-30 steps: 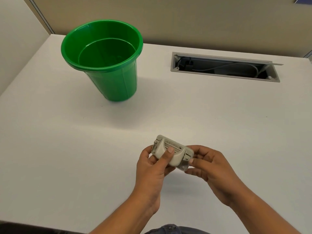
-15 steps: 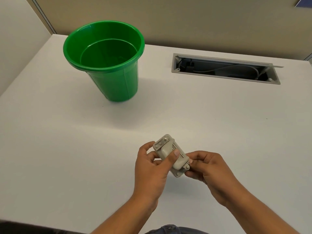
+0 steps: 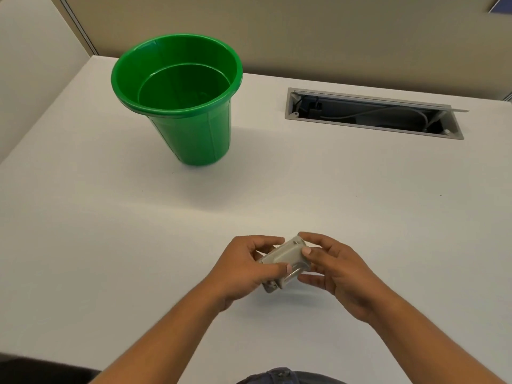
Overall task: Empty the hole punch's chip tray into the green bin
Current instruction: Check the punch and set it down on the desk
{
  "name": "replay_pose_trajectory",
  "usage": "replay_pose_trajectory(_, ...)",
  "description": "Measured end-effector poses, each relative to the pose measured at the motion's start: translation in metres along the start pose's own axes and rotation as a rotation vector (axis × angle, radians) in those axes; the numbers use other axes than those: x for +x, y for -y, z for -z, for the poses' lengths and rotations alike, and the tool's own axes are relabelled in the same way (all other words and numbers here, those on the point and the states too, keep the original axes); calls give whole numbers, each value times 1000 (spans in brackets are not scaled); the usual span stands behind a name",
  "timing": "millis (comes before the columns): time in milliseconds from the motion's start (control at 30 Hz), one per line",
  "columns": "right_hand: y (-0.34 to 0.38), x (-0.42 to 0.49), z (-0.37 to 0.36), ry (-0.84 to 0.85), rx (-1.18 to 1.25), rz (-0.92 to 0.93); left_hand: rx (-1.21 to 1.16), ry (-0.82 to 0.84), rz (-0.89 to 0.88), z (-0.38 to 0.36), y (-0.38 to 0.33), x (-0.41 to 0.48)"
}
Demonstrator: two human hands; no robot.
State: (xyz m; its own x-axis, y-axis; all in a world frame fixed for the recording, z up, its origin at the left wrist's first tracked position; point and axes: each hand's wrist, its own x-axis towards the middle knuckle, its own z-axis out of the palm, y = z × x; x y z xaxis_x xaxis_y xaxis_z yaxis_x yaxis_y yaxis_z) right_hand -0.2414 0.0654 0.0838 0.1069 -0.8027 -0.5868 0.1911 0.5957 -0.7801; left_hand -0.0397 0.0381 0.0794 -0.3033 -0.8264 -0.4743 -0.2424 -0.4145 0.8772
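Note:
A small grey hole punch (image 3: 285, 259) is held between both hands just above the white desk (image 3: 83, 245), near its front edge. My left hand (image 3: 243, 268) grips its left end, thumb across the front. My right hand (image 3: 338, 268) pinches its right end with thumb and fingers. The punch is tilted, its metal underside partly facing me. I cannot tell where the chip tray sits. The green bin (image 3: 191, 134) stands upright and open at the back left, well away from my hands; its inside looks bare.
A rectangular cable cut-out (image 3: 371, 113) with wires inside is sunk into the desk at the back right. Beige partition walls (image 3: 304, 31) close off the back and left sides. Dark clothing (image 3: 279, 376) shows at the bottom edge.
Both hands have turned the hole punch over, from lengthwise toward the bin to lying across with its underside toward me. The hands shifted slightly right. The bin has not moved.

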Motion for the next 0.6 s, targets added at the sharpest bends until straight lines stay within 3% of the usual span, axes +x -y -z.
replay_pose_trajectory(133, -4, 12, 1, -6, -64, 14, -36, -160, 49, 2, 11, 14)
replay_pose_trajectory(400, -28, 31, -8, -204, -250, 66, -9, -513, 96, -7, 27, 30)
replay_pose_trajectory(600, -38, 40, -14, -343, -353, 131, 47, -552, 69, -6, 34, 39)
